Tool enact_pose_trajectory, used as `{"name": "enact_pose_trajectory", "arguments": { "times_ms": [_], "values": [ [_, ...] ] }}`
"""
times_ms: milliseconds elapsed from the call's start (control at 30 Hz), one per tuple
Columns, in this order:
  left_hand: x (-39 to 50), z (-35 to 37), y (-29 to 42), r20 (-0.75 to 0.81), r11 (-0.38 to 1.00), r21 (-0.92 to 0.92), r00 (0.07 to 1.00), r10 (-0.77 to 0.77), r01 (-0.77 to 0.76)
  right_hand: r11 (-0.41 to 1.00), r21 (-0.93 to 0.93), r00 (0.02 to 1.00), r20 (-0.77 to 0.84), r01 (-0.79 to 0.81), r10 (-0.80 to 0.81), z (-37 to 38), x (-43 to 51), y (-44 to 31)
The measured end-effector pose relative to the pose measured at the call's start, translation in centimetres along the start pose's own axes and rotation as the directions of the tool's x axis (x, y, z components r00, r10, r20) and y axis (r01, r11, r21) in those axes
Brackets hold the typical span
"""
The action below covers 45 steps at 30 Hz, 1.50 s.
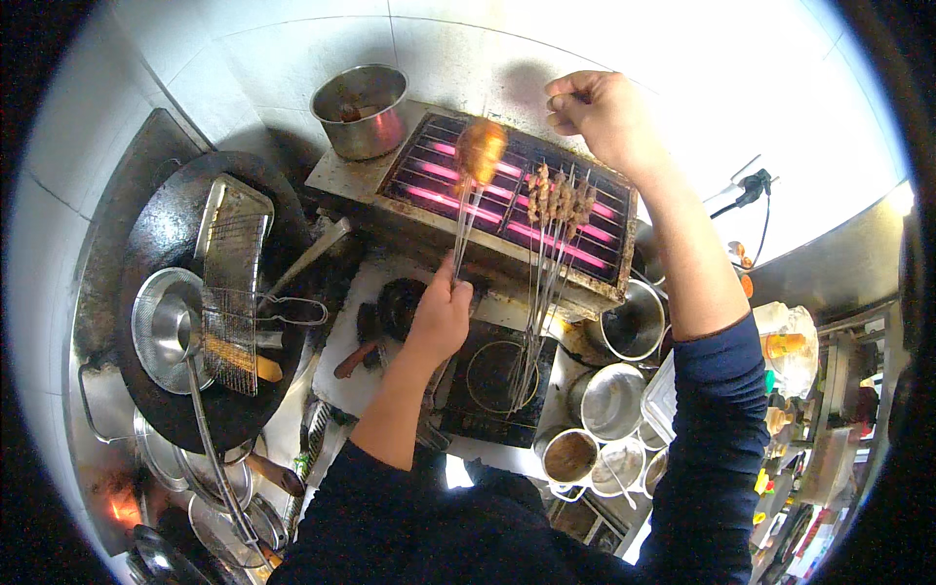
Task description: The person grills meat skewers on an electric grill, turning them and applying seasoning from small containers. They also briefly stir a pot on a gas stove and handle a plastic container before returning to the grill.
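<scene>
My left hand (pixel 443 314) grips the metal handles of several skewers. On their upper ends is a browned, glossy piece of food (pixel 482 150), blurred, held over the left half of an electric grill (pixel 453 205) with glowing pink heating tubes. My right hand (pixel 596 113) is raised over the grill's back right, thumb and fingertips drawn together. Whether anything sits between those fingertips cannot be made out. Below it, several skewers of small meat pieces (pixel 561 197) lie on the grill's right half. Their bare metal ends stick out past the front edge.
A steel pot (pixel 362 110) stands left of the grill. Before it is a black induction cooker (pixel 468 380). A large wok (pixel 161 212) at left holds a strainer (pixel 150 322) and wire racks (pixel 234 292). Steel pots (pixel 614 402) and seasoning containers (pixel 570 455) crowd the right. A plug (pixel 753 186) is in the wall.
</scene>
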<state>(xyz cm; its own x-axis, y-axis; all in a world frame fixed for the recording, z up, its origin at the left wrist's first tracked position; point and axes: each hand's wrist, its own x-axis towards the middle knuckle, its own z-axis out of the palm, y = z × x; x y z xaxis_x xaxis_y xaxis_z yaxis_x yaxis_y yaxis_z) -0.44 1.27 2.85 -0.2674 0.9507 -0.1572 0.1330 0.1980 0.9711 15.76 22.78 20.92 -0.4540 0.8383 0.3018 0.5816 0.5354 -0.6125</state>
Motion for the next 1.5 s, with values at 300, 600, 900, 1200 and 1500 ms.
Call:
{"name": "enact_pose_trajectory", "arguments": {
  "times_ms": [300, 600, 900, 1200, 1500],
  "values": [
    [1.7, -3.6, -1.7, 0.681, 0.033, -0.731, 0.727, 0.082, 0.681, 0.818, -0.484, 0.951, 0.17, 0.309, -0.258, 4.7, 2.7, -2.2],
    [2.3, -4.1, -3.7, 0.733, 0.04, -0.678, 0.673, 0.099, 0.734, 0.828, -0.426, 0.93, 0.198, 0.366, -0.309, 7.1, 4.9, -4.0],
    [1.2, -4.7, -2.1, 0.565, 0.566, -0.624, 0.811, -0.15, 0.539, 0.793, -0.549, 0.955, 0.265, 0.264, -0.134, 3.7, 3.0, -2.9],
    [-0.4, -4.4, 1.3, 0.387, 0.801, -0.426, 0.885, -0.258, 0.42, 0.794, -0.584, 0.985, 0.077, 0.171, -0.156, 2.5, -0.3, -3.2],
    [-1.6, -2.0, 3.1, -0.045, 0.969, 0.054, 0.97, -0.24, 0.242, 0.922, -0.372, 0.974, -0.224, -0.11, 0.026, -4.1, -3.2, 0.1]
  ]
}}
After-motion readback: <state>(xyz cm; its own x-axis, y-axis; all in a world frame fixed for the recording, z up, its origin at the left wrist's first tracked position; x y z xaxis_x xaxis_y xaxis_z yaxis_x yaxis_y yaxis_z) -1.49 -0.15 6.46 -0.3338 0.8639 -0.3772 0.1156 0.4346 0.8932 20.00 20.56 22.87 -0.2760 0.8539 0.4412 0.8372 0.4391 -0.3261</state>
